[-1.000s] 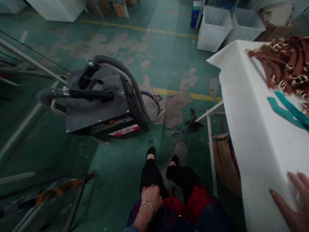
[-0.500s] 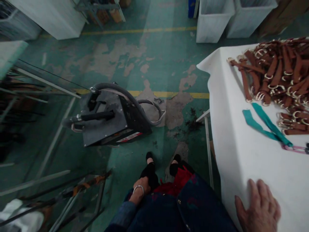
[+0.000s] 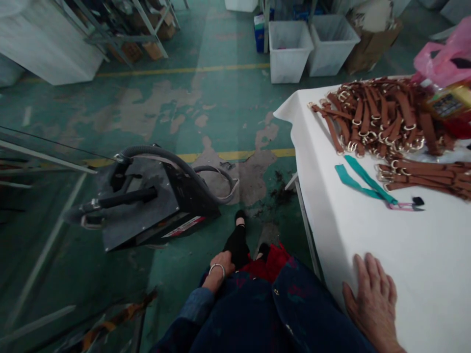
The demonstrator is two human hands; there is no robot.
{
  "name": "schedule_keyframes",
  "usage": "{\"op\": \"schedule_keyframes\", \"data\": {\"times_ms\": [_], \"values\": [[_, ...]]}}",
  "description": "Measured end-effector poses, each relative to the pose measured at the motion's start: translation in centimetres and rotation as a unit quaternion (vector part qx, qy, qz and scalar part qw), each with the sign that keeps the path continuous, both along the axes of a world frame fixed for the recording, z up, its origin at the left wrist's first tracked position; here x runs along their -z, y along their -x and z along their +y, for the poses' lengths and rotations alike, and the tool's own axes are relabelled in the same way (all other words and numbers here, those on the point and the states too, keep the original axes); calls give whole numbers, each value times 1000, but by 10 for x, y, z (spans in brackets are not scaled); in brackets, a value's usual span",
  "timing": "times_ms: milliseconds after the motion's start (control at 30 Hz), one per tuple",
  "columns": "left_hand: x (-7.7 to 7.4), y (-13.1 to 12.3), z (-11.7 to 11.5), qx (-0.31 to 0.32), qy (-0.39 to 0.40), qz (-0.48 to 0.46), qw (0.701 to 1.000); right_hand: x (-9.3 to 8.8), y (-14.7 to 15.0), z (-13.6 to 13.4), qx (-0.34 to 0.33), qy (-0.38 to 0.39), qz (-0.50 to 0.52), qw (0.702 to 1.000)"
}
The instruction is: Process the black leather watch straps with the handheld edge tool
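Your spread right hand [image 3: 370, 304] lay flat on the white cloth-draped table [image 3: 405, 255], near brown leather buckled straps [image 3: 371, 117]; your curled left hand [image 3: 221, 267] rested on your dark patterned garment [image 3: 239, 314], its grip unclear.

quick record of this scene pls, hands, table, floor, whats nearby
left hand: on black trouser leg, silver bangle on wrist
right hand: flat on white-covered table, holding nothing
on table: brown leather straps with metal buckles, teal strap
floor: green painted floor, worn in patches, yellow line
nearby: black machine with grey hose, white plastic bins
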State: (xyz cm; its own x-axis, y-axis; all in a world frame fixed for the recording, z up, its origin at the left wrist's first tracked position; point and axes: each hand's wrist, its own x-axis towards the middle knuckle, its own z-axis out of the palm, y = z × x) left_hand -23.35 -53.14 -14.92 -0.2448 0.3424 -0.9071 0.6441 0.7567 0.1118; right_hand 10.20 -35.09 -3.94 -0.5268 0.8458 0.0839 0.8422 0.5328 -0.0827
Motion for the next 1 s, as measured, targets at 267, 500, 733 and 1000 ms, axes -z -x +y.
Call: {"op": "schedule_keyframes", "data": {"times_ms": [267,500,733,1000], "values": [[-8,12,35,80,25,20,996,-2,0,1,0,12,-4,1000],[-18,38,59,185,83,-21,979,-8,3,6,15,46,9,999],[-7,66,79,260,80,-61,960,-29,-2,-14,118,100,-40,987],[-49,96,270,237,-272,69,930,-19,8,-28,168,96,-62,979]]}}
